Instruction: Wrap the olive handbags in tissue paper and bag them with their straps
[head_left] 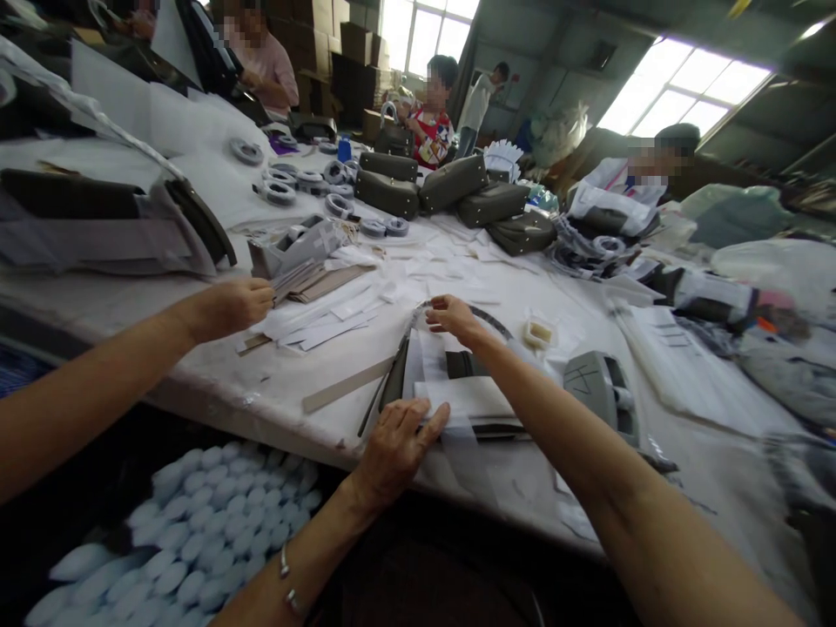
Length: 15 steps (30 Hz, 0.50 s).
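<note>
Across the workroom spread the white table point(293, 374), broad enough for several people to have their own patch. On its far side lay a heap of dark bags point(454, 185), stacked against one another, probably to leave the near edge free for handling. Right at that near edge stood the bag point(467, 364) in hand, partly covered in white, with its curved handle point(497, 322) arching up behind; set so close, it seemed easy for both hands to reach. Just right of it sat a grey tape dispenser point(591, 383), likely kept there within reach.

A white sheet point(463, 396) lay over the bag's near side. The left hand point(395, 440) rested across its left end, fingers extended and thumb spread, unclenched, apparently to keep it from lifting. The right hand point(454, 318) was at the left part of the handle, fingers half curled; whether they gripped anything I could not tell. At the left, a co-worker's hand point(245, 305) hovered by some brown strips point(320, 283), fingers bunched, their contents hidden. Smallest was an amber-coloured piece point(539, 331), lying beyond the dispenser.
</note>
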Each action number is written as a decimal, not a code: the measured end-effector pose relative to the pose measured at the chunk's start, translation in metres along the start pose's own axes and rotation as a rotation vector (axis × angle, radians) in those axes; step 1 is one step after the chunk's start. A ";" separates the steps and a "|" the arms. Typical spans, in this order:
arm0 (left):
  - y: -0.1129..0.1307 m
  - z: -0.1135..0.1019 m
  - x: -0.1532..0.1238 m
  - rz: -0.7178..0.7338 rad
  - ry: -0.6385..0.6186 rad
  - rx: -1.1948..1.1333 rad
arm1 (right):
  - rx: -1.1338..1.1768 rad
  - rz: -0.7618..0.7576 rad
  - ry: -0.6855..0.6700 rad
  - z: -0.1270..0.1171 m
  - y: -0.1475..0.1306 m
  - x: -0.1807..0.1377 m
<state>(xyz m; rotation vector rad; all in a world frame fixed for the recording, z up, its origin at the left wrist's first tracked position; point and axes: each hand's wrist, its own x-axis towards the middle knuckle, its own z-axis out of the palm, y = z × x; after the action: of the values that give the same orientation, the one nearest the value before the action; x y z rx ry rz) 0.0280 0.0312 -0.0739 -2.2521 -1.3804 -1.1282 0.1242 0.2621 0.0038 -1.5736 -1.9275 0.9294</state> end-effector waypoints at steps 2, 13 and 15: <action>-0.001 0.000 -0.001 -0.006 0.027 -0.031 | 0.054 -0.039 0.032 -0.028 -0.008 -0.015; -0.027 -0.020 -0.002 -0.437 0.275 -0.388 | 0.738 -0.347 -0.732 -0.176 0.032 -0.242; -0.032 -0.025 -0.002 -0.512 0.284 -0.430 | 0.494 -0.209 -0.711 -0.159 0.055 -0.235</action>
<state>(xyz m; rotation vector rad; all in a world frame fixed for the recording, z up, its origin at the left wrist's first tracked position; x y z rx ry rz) -0.0111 0.0318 -0.0643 -1.9106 -1.7732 -1.9909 0.3284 0.0711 0.0787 -0.7877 -2.0021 1.8658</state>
